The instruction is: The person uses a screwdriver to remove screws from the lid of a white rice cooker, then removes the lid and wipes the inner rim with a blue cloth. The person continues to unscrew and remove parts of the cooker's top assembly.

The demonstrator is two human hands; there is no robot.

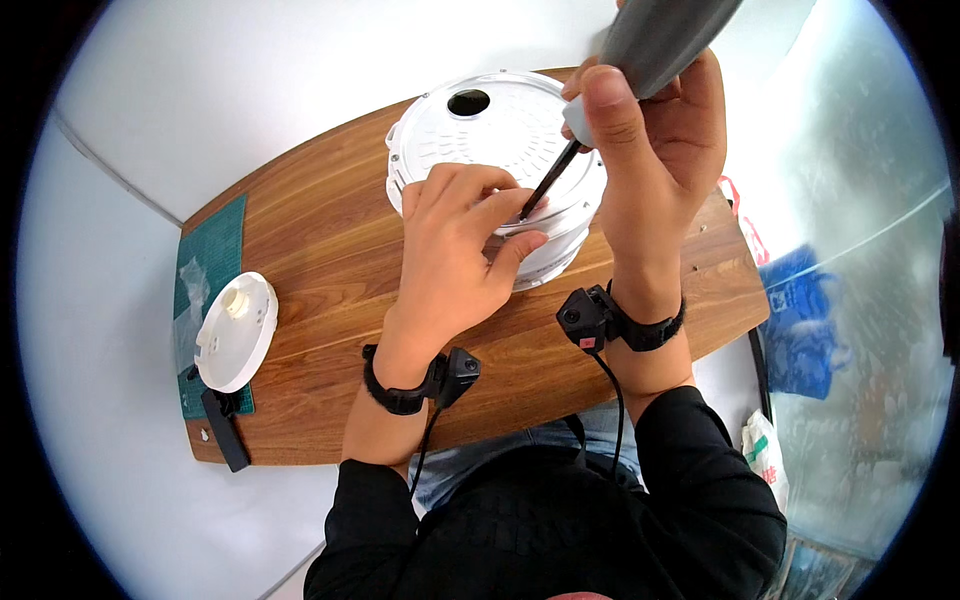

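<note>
Two hands busy: right hand (655,150) grips grey screwdriver (660,45), left hand (455,235) over white round housing (500,135).
Black wrist camera (462,372) on each arm. Left fingers bent at housing's near rim, thumb and index close around driver tip; can't tell if they pinch anything. Driver slants down, dark shaft ending at that rim; right thumb and fingers wrap its handle. Housing sits toward far side of wooden table (320,300), dark round hole in top. Table left: black block (225,432), white round cover (240,345) partly on green mat (222,235).
</note>
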